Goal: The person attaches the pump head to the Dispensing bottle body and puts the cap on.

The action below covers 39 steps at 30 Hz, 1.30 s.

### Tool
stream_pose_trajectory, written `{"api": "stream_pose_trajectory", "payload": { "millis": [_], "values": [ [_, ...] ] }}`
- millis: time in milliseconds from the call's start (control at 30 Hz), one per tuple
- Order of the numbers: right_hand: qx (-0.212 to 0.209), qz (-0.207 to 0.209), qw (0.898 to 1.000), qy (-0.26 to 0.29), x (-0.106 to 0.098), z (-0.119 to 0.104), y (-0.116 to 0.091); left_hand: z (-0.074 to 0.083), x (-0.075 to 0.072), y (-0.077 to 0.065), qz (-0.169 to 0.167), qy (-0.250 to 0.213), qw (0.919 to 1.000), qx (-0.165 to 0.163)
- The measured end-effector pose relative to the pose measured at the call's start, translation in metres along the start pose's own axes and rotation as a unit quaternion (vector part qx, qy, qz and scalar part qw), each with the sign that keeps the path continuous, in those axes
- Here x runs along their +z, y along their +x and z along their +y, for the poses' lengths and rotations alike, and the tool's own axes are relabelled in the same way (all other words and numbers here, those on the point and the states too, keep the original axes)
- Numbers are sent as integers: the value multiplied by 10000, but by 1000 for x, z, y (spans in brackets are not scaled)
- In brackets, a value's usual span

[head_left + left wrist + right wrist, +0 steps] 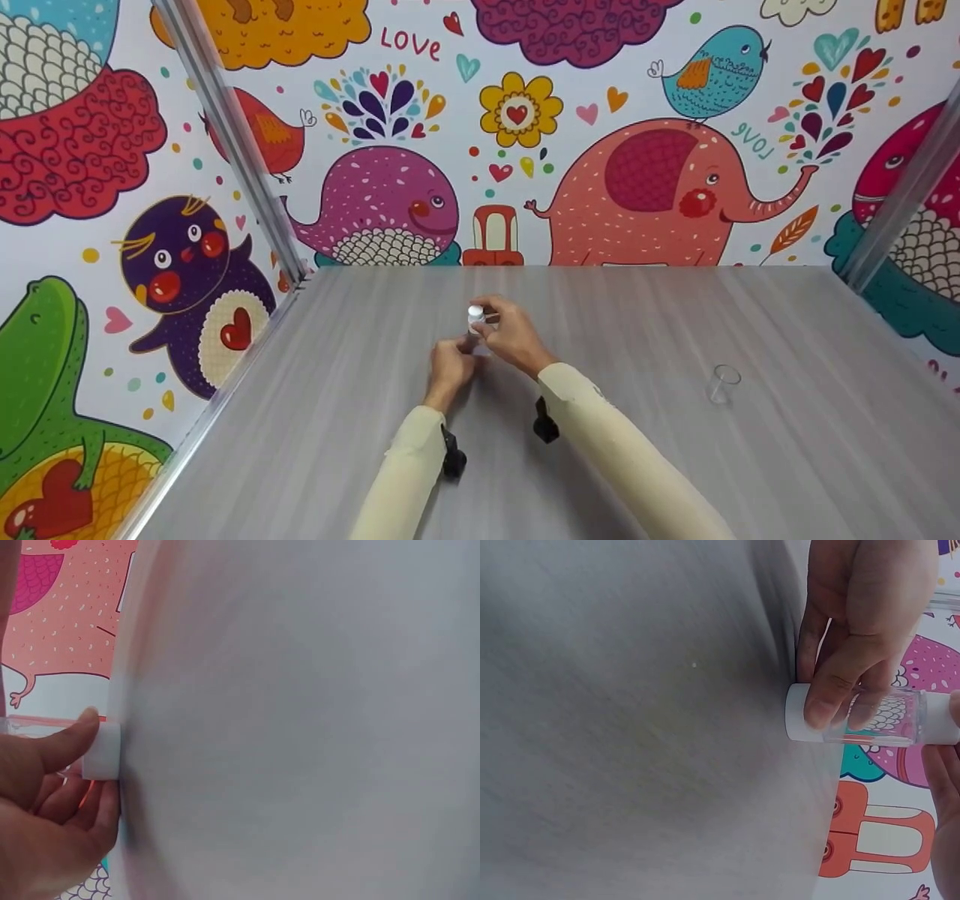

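A small clear bottle [885, 727] stands upright on the table, with a white base [799, 712] below and a white cap [475, 310] on top. My left hand [450, 366] grips its lower part; in the left wrist view the thumb [75, 741] and curled fingers close round the white base [105, 754]. From the right, my right hand [519, 336] pinches the cap between thumb and fingers. Only part of that hand [946, 799] shows in the right wrist view. Fingers hide some of the bottle's clear wall.
A clear glass [724, 384] stands on the right side of the grey wood-grain table [637, 315]. Printed cartoon panels [420, 75] rise behind and at the sides. Metal posts [232, 142] mark the back corners. A black wrist device [546, 421] sits under the right cuff.
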State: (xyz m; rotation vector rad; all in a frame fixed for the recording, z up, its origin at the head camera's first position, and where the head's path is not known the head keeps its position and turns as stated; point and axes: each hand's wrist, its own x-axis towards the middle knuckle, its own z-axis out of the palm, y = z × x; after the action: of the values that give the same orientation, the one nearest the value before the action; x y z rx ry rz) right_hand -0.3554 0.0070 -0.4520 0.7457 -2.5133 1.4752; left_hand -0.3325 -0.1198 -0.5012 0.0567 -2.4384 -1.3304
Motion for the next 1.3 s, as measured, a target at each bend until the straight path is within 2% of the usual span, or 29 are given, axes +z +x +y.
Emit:
{"api": "stream_pose_trajectory", "payload": {
  "millis": [267, 467, 833, 1100, 1300],
  "values": [
    [34, 22, 10000, 26, 0, 0, 0, -1, 0, 1, 37, -40, 9999, -112],
    [9, 39, 10000, 84, -3, 0, 0, 2, -1, 1, -56, -55, 9993, -369],
    [-115, -220, 9997, 26, -3, 0, -1, 2, -1, 1, -118, 56, 9994, -312],
    [40, -189, 9998, 35, -2, 0, -1, 1, 0, 1, -137, 77, 9993, -341],
    [-12, -107, 9999, 62, -2, 0, -1, 1, 0, 1, -134, 52, 9994, -327]
  ]
}}
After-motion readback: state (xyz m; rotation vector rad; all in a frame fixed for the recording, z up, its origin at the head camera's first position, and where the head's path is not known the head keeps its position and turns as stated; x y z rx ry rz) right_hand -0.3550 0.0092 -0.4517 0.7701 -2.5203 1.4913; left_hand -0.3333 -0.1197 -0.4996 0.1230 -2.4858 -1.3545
